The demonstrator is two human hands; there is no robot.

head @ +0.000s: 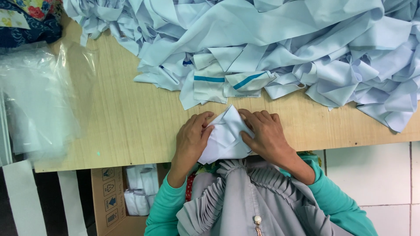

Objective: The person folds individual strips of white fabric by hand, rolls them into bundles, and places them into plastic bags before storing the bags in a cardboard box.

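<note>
Two hands are working one small white cloth piece [226, 136] at the near edge of the bench [131, 126], approx. mid-length. Left hand [192, 135] is grasping the piece's left side, fingers curled over onto the fabric, thumb tucked under it. Right hand [266, 135] is pinching the right side, fingertips pressing down on the top fold near the pointed corner. Piece is lying partly on the bench, partly hanging off the near edge towards the person's lap, w/ a folded point aiming at the far side.

Pile [280, 48] of pale blue-white cloth is covering the far edge & far right corner, spilling towards the right end. A few pieces w/ teal stripes [227, 81] are sitting at the pile's near fringe, just beyond the hands, not touching them.

Clear plastic bag [39, 100] is lying over the left end of the bench. Floral fabric [30, 17] is showing at the far left corner. Cardboard box [118, 196] is sitting below the near edge, left of the person, holding white folded pieces. Sleeves are teal; grey pleated garment is covering the chest.
</note>
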